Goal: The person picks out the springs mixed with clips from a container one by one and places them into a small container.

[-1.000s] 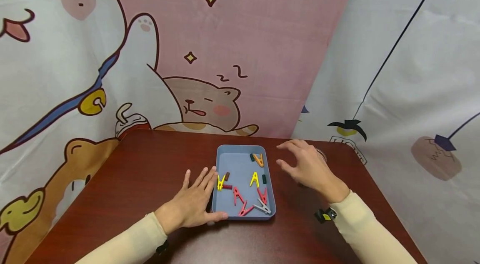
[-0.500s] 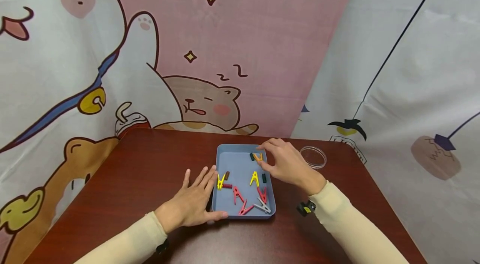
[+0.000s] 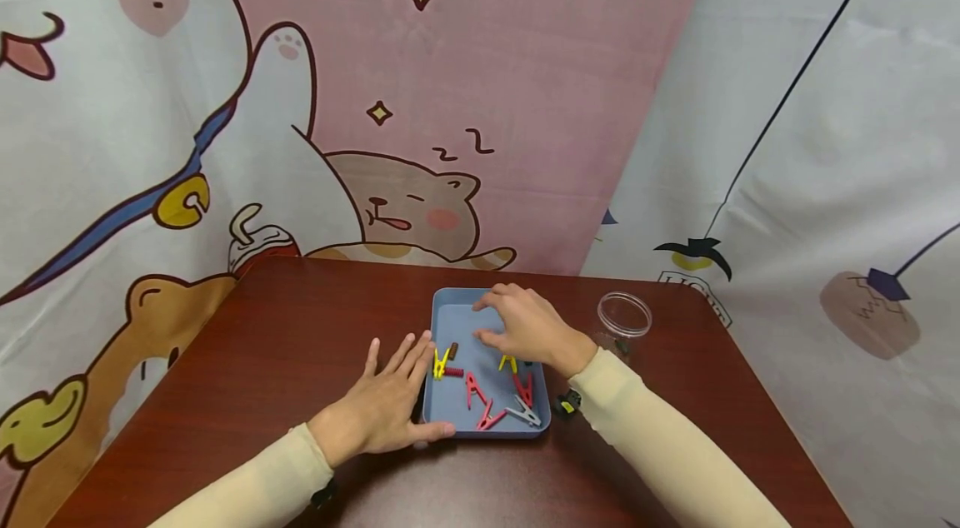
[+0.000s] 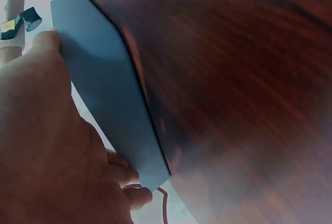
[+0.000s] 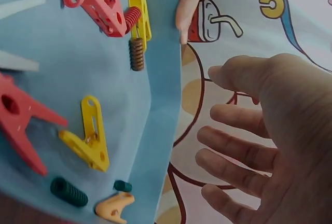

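A blue-grey tray (image 3: 448,407) holds small plastic clips and short coils. My left hand (image 3: 378,407) lies with spread fingers against its left side; thumb and fingers touch the outer wall in the left wrist view. Over the tray's far right part is my right hand (image 3: 528,328), fingers loosely bent, holding nothing. It hides the orange clip (image 5: 114,207) from the head view; the right wrist view shows it near a dark green coil (image 5: 69,192) and a yellow clip (image 5: 93,143). Elsewhere lie red clips (image 3: 474,389), a grey clip (image 3: 525,411), a brown coil (image 3: 453,351) and a red coil (image 3: 454,372).
Right of the tray stands a clear round jar (image 3: 624,316), something dark visible low in it. Everything rests on a dark red-brown table (image 3: 337,307). A cloth with cartoon prints (image 3: 510,95) hangs behind the table and along its sides.
My right hand has moved left, from beside the tray to above its far part, uncovering the jar and covering the orange clip. The left hand has stayed put.
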Demonstrator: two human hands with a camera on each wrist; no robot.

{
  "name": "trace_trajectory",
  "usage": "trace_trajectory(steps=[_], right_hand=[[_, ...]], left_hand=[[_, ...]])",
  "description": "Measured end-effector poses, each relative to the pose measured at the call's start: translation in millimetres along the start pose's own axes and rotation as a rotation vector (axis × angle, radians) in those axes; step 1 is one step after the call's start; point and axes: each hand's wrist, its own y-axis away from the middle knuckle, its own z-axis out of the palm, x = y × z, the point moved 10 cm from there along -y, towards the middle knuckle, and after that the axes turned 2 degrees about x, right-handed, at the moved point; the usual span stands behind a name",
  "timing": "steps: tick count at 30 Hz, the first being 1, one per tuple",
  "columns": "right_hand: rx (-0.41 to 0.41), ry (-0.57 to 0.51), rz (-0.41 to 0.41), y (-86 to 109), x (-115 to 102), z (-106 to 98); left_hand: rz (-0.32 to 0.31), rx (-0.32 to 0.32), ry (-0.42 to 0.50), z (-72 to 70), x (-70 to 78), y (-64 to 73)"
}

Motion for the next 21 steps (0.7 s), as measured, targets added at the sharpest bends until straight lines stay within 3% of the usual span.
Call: trace_trajectory(steps=[8,16,21], right_hand=[[-0.098,-0.033,0.019,-16.8,-11.2,26.6],[-0.163,0.031,-0.013,-25.5,-26.5,55.7],[-0.208,0.076,0.024,-23.8,-25.2,66.6]], left_hand=[[0.004,-0.007,-0.001,2.4,-1.0,-1.2],[-0.004,-0.011,-0.013,2.0,-4.6,0.9],[0.008,-0.014,0.000,2.8,-3.2,-0.2]])
